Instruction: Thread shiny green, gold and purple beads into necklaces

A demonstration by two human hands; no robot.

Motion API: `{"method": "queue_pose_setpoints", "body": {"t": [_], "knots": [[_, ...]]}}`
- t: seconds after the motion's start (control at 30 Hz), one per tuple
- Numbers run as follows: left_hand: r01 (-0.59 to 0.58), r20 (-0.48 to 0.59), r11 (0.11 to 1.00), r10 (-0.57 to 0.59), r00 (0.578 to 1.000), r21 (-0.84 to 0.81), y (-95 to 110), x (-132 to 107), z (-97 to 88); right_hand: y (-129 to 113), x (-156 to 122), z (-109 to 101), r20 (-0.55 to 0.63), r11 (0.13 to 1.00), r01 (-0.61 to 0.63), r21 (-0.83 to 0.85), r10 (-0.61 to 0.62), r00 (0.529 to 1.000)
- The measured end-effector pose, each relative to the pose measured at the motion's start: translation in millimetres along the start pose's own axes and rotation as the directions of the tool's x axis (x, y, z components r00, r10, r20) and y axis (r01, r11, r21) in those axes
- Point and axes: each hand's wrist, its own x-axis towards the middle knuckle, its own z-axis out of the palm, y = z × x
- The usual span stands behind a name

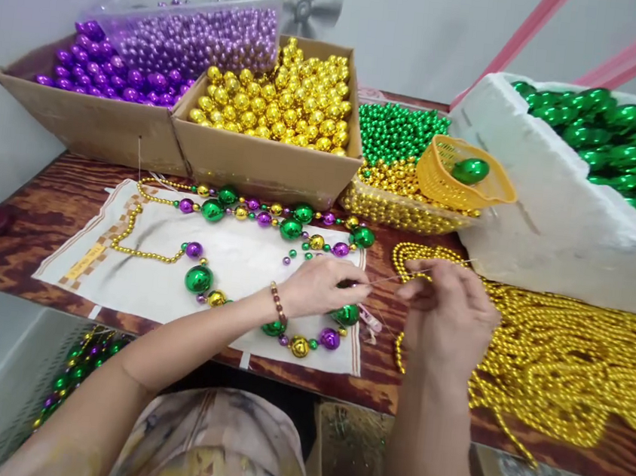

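Note:
A string of green, purple and gold beads (252,212) loops over a white cloth (137,279) on the wooden table. My left hand (321,287) rests over the bead string near a green bead (347,314), its fingers pinched on the thread. My right hand (449,316) is closed in a pinch on a thin needle or thread (387,279) that runs between the two hands. A beaded bracelet sits on my left wrist.
At the back stand cardboard boxes of purple beads (108,68) and gold beads (278,101), a tray of small green and gold beads (396,144), a yellow basket (464,174) and a white foam box of green balls (606,139). Gold bead strands (567,355) pile at right.

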Motion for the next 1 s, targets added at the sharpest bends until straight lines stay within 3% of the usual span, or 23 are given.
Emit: {"method": "queue_pose_setpoints", "body": {"t": [0.07, 0.17, 0.3, 0.47, 0.6, 0.67, 0.77, 0.9, 1.0], "knots": [[-0.01, 0.052, 1.0, 0.009, 0.999, 0.007, 3, 6, -13.2, -2, 3, 4, 0.031, 0.997, -0.034, 0.075, 0.031, 0.999], [-0.015, 0.088, 1.0, 0.015, 0.996, 0.007, 10, 17, -33.9, 0, 1, 14, 0.217, 0.992, -0.12, 0.043, 0.108, 0.97], [-0.087, 0.143, 0.995, 0.079, 0.986, 0.049, 16, 24, -50.6, 0, 5, 29, 0.224, 0.993, -0.068, 0.1, 0.044, 0.974], [-0.118, 0.031, 0.991, 0.116, 0.993, 0.061, 5, 15, -56.4, -13, 22, 34, 0.329, 0.969, -0.157, 0.191, 0.088, 0.94], [-0.056, -0.07, 0.998, 0.057, 0.996, 0.024, -12, 0, -55.6, -29, 22, 34, 0.392, 0.971, -0.174, 0.164, 0.098, 0.915], [0.005, -0.144, 1.0, -0.006, 0.99, -0.011, -23, -8, -51.9, -38, 21, 36, 0.378, 0.984, -0.114, 0.14, 0.054, 0.924], [0.079, -0.254, 0.994, -0.096, 0.962, -0.077, -43, -23, -41.0, -54, 22, 41, 0.318, 0.981, 0.048, 0.188, -0.107, 0.942], [0.168, -0.35, 0.971, -0.218, 0.911, -0.168, -69, -41, -22.9, -77, 29, 46, 0.122, 0.911, 0.296, 0.286, -0.341, 0.932], [0.177, -0.377, 0.977, -0.208, 0.902, -0.116, -78, -49, -13.9, -89, 32, 50, -0.011, 0.904, 0.335, 0.265, -0.345, 0.938]]}}
